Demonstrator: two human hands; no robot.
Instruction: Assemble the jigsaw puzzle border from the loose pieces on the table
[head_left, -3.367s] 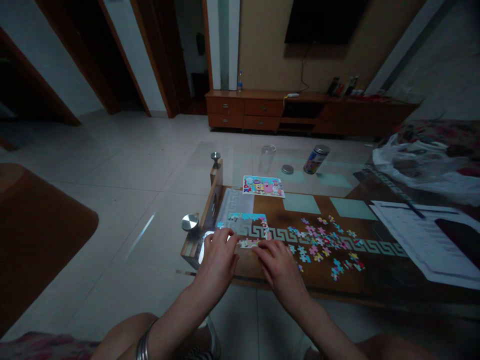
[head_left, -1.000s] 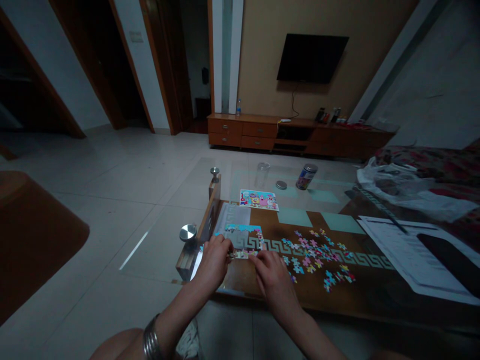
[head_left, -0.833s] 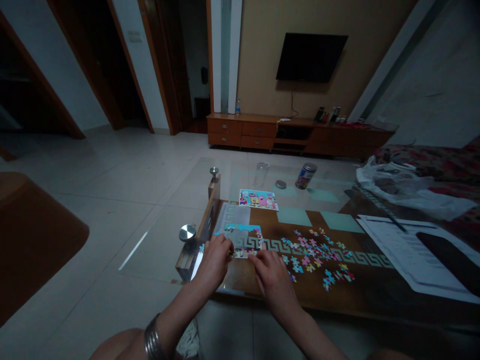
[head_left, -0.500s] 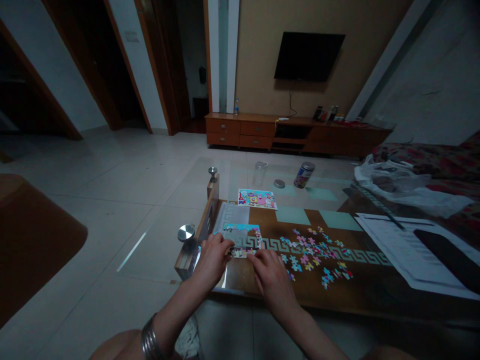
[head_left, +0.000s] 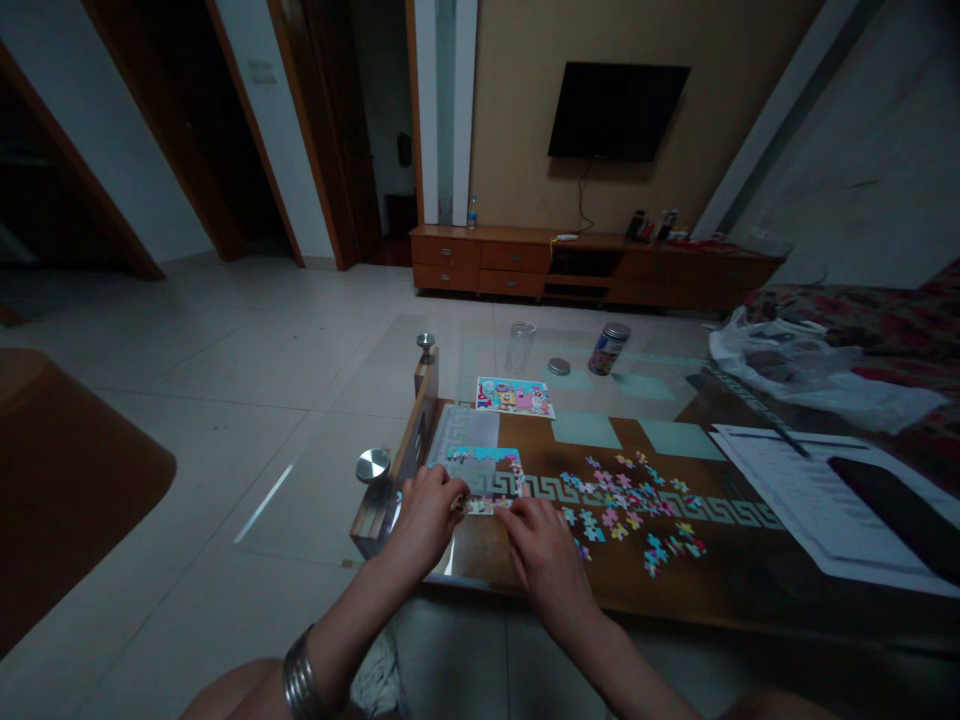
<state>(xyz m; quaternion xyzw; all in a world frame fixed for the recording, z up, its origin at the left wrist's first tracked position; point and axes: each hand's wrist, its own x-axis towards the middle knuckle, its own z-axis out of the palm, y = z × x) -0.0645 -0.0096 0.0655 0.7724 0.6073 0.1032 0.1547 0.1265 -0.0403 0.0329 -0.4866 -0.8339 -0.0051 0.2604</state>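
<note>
A half-made puzzle frame of blue, pink and white pieces (head_left: pixel 487 455) is being held flat by a see-through glass table (head_left: pixel 480 555). The thumb and finger of the bare left hand (head_left: pixel 430 505) are being held close together at the near strip's left end; the right end is being touched by bent fingers of the bare right hand (head_left: pixel 546 545). Whether a piece is being pinched by either cannot be told. Small joints could be getting popped apart by uneven pushing. Loose, bright puzzle pieces (head_left: pixel 622 482) just beside the right hand could be getting bumped by a sideways sweep. The table's front edge is being seen near the wrists; more room is being given inside the frame.
</note>
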